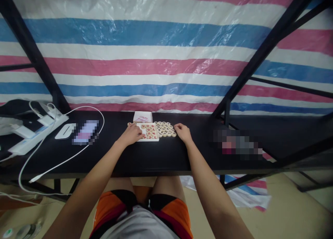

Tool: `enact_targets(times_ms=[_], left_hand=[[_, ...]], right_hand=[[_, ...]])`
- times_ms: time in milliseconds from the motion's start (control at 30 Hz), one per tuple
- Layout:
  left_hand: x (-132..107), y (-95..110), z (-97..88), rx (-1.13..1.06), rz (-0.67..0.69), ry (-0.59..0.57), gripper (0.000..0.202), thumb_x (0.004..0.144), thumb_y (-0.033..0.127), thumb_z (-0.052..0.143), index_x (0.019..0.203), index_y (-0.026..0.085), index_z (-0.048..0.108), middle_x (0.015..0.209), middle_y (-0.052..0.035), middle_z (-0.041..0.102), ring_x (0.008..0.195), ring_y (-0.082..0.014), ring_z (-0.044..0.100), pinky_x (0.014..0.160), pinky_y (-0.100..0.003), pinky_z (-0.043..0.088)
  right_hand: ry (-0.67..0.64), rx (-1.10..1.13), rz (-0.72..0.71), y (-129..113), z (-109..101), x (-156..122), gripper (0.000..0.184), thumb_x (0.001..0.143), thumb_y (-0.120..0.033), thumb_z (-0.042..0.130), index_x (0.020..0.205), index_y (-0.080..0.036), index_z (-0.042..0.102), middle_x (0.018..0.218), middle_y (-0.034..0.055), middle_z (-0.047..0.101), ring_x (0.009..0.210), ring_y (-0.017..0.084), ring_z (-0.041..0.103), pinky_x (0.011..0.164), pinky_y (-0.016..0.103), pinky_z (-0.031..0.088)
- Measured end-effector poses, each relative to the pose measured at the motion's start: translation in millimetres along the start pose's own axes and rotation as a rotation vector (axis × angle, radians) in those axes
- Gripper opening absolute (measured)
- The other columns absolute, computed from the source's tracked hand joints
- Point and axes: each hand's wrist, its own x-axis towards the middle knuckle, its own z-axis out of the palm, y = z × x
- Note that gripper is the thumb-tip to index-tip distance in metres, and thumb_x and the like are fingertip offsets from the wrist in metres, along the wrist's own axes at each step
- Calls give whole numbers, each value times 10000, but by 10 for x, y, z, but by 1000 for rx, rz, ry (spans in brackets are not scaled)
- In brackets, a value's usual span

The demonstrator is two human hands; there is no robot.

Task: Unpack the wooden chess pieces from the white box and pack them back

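Note:
A shallow white box (157,137) on the black table holds several round xiangqi pieces (148,131) with red characters. My left hand (130,134) lies over the box's left part, its thumb apart from the fingers and reaching in among the pieces; it hides that side. Right of the box, xiangqi pieces with dark characters (164,129) lie grouped in rows. At their right edge rests my right hand (183,131), fingers loosely bent and fingertips close to the outermost pieces. Whether they touch is too small to tell.
Behind the white box stands a small white box (143,116) with reddish print. On the left lie a blurred phone (85,132), a white flat device (65,131), a power strip (39,131) and looping white cables (54,162). Dark metal posts (247,65) frame a striped sheet (145,34).

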Motion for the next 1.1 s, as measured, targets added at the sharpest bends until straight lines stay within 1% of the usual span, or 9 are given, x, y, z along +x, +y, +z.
enact_targets(times_ms=[300, 500, 633, 733, 800, 900, 1000, 1033, 1100], left_hand=[[-8, 49, -74, -12, 0, 12, 346, 921, 379, 461, 702, 163, 618, 752, -82, 648, 897, -239, 556, 914, -394, 347], [-3, 51, -99, -62, 48, 5, 311, 911, 377, 483, 706, 177, 603, 692, -50, 611, 787, -210, 562, 914, -377, 346], [-4, 35, -60, -97, 52, 12, 294, 916, 396, 485, 774, 177, 620, 719, -45, 629, 798, -208, 568, 934, -382, 331], [5, 25, -48, -119, 62, 3, 342, 921, 432, 473, 766, 172, 631, 723, -48, 638, 810, -207, 572, 917, -379, 340], [11, 4, -67, -142, 48, 27, 370, 924, 448, 457, 753, 174, 636, 723, -48, 640, 801, -200, 575, 886, -361, 359], [-7, -79, -137, -195, -74, 146, 364, 916, 455, 457, 769, 181, 646, 762, -52, 651, 791, -190, 577, 791, -308, 390], [-74, -227, -217, -184, -297, 265, 353, 906, 457, 458, 793, 184, 651, 785, -56, 662, 774, -187, 579, 721, -282, 397], [-104, -281, -235, -165, -374, 267, 354, 903, 463, 456, 795, 188, 651, 782, -56, 665, 769, -188, 584, 708, -279, 397], [-160, -373, -253, -129, -503, 206, 358, 897, 480, 454, 797, 199, 652, 781, -55, 675, 767, -194, 602, 686, -272, 397]], right_hand=[[-2, -3, 7, 1, 3, 13, 214, 781, -301, 500, 833, -215, 688, 847, 29, 705, 813, 180, 627, 796, 281, 447], [2, 4, 0, -1, 6, 11, 213, 776, -304, 503, 827, -218, 691, 838, 32, 708, 807, 184, 629, 795, 287, 454], [-1, -1, 8, -8, 6, 11, 213, 783, -307, 503, 835, -219, 690, 839, 29, 707, 817, 184, 632, 801, 285, 453], [-7, -6, 16, -10, 3, 13, 212, 786, -302, 502, 839, -218, 689, 845, 30, 707, 825, 182, 634, 803, 280, 451], [-10, -5, 16, -8, 2, 13, 211, 785, -301, 503, 841, -218, 689, 849, 32, 708, 824, 182, 634, 802, 279, 450], [0, -2, 5, 4, 4, 11, 212, 783, -306, 503, 839, -220, 689, 841, 31, 709, 815, 181, 632, 799, 279, 450], [7, -2, -5, 20, 9, 11, 218, 782, -312, 500, 838, -219, 690, 838, 28, 709, 812, 183, 629, 793, 280, 451], [6, 0, -5, 24, 10, 12, 221, 782, -314, 498, 839, -219, 689, 840, 28, 709, 814, 183, 629, 792, 281, 451], [2, 3, -2, 28, 11, 16, 225, 781, -319, 497, 839, -220, 690, 843, 27, 708, 823, 186, 630, 793, 283, 451]])
